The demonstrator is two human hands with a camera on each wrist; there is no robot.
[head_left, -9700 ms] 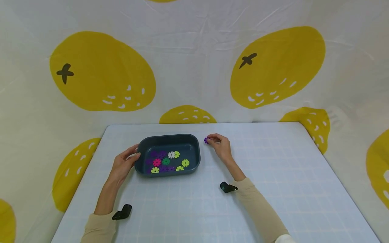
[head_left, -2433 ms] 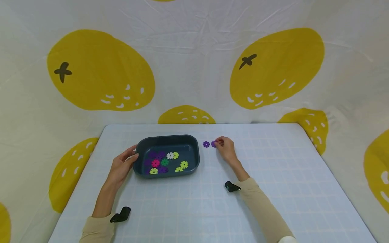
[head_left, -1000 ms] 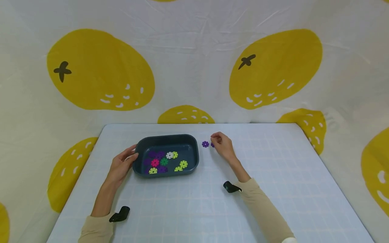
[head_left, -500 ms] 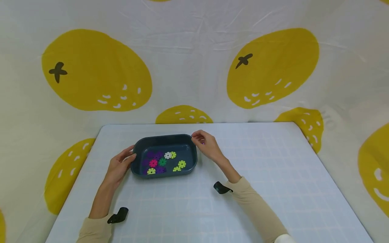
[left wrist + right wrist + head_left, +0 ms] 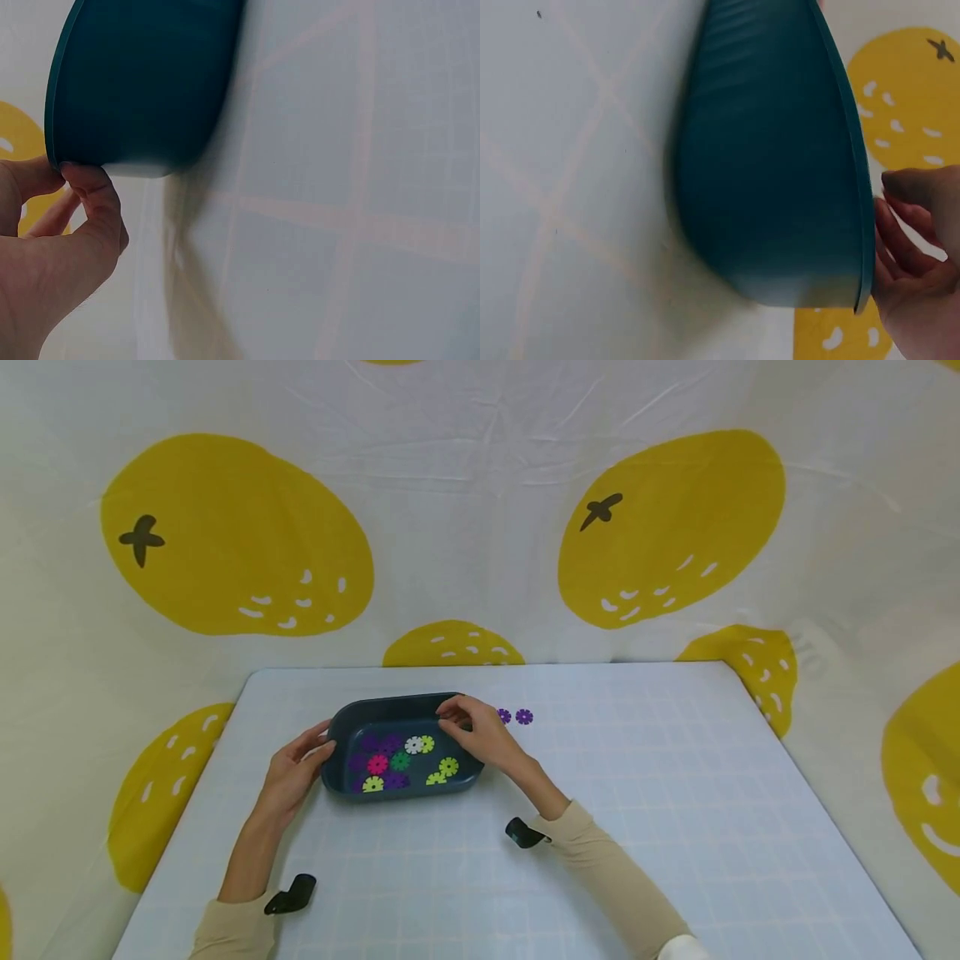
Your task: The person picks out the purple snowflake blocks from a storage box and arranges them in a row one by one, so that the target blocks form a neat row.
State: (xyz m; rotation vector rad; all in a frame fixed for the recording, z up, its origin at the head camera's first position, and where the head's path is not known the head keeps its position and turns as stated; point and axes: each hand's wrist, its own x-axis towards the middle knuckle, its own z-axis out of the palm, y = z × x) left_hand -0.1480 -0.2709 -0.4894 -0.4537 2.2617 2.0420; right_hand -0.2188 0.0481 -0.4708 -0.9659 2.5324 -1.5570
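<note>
A dark teal tub (image 5: 405, 792) stands on the table with several notched flower-shaped discs inside: purple (image 5: 396, 781), pink (image 5: 377, 764), green (image 5: 401, 762), white (image 5: 414, 745) and yellow-green (image 5: 448, 767). My left hand (image 5: 288, 775) holds the tub's left end, thumb and fingers pinching its rim, as the left wrist view also shows. Over the right part of the tub hovers my right hand (image 5: 483, 735), fingers loosely bent and nothing between them. In the right wrist view its fingers (image 5: 904, 244) are beyond the tub's rim. Two purple discs (image 5: 524, 717) lie side by side on the table, right of the tub.
The table (image 5: 675, 793) has a pale blue checked cover. Behind it hangs a white cloth (image 5: 465, 527) printed with large yellow fruit. A small black camera sits on each wrist, the left one (image 5: 292, 893) near the front of the table.
Earlier my right hand held a purple disc; two now lie together on the table, released. That hand has since moved left from them to over the tub. My left hand keeps its grip.
</note>
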